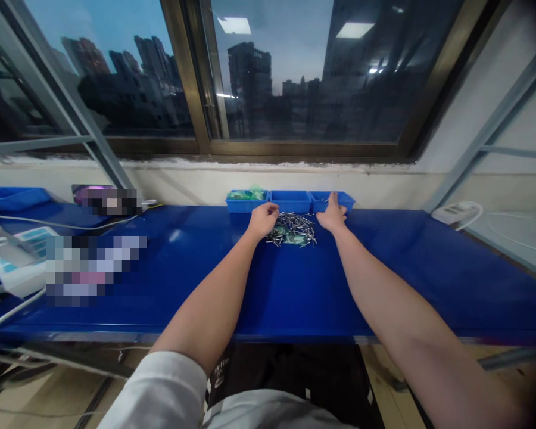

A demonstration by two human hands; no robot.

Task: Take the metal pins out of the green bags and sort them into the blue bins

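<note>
A pile of small silvery metal pieces, like screws, (298,223) lies on the blue table with some greenish plastic among it. My left hand (263,219) is closed at the pile's left edge; anything between its fingers is too small to name. My right hand (333,213) has its fingers spread at the front of the right blue bin (349,202), one finger reaching over it. The middle blue bin (290,202) stands between that one and the left blue bin (239,206), which holds green plastic bags (250,194).
At the left are a white device (20,262) with cables, a blue tray (15,196) and blurred items. A white power strip (453,213) lies at the right. Metal frame posts rise on both sides, with a window behind.
</note>
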